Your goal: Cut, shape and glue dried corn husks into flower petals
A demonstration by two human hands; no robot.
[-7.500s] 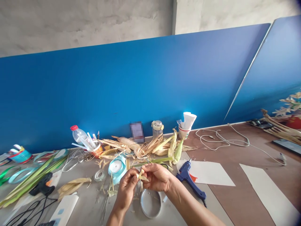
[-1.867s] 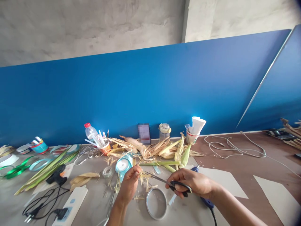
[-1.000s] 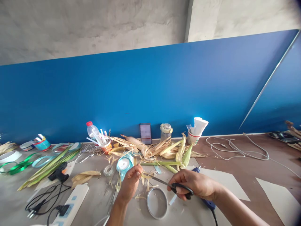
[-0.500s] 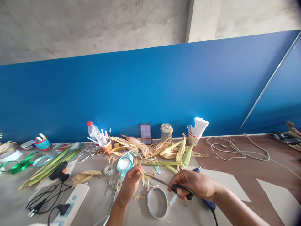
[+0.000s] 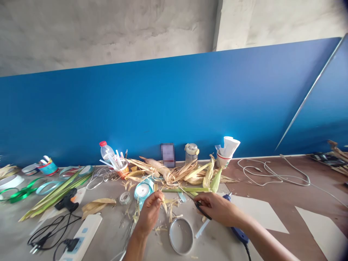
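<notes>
Between its thumb and fingertips my left hand (image 5: 149,212) pinches a small strip of corn husk (image 5: 164,206). My right hand (image 5: 213,208) is closed round the black handles of a pair of scissors (image 5: 202,210), whose blades point up and to the left, away from the strip. Just below and between the hands a silver ring (image 5: 181,236) lies on the table. Husk scraps (image 5: 172,212) are scattered behind it. Farther back is a heap of dried corn husks (image 5: 174,174), with a green stalk (image 5: 187,189) lying in front.
Blue ribbon on a spool (image 5: 143,190) sits behind my left hand. At the left are a glue gun (image 5: 67,200) and a power strip (image 5: 81,235). A blue-handled tool (image 5: 239,235) lies beside my right wrist. A jar (image 5: 191,154) and a paper cup (image 5: 223,159) stand against the blue partition.
The scissors have swung away from the husk strip, their blades now pointing farther up and back. My right hand has turned with them. My left hand keeps its pinch almost in place.
</notes>
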